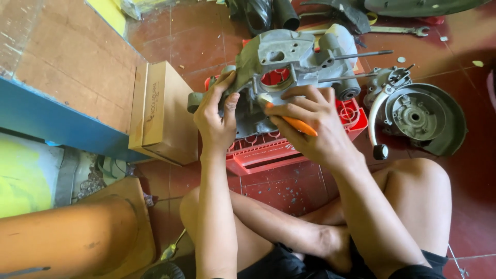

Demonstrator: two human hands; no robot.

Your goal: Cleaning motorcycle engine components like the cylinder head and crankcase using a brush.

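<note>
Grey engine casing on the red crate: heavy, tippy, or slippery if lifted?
The engine casing is probably heavy for its size: thick cast metal with long studs sticking out. It may tip, since it sits unevenly on the red crate and the left hand steadies it. The surface looks dull and rough, so likely not slippery. The right hand holds an orange-handled tool.

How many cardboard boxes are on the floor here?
1. The cardboard box lies on the red floor tiles, left of the left hand and the red plastic crate. Others may sit outside the view.
</note>
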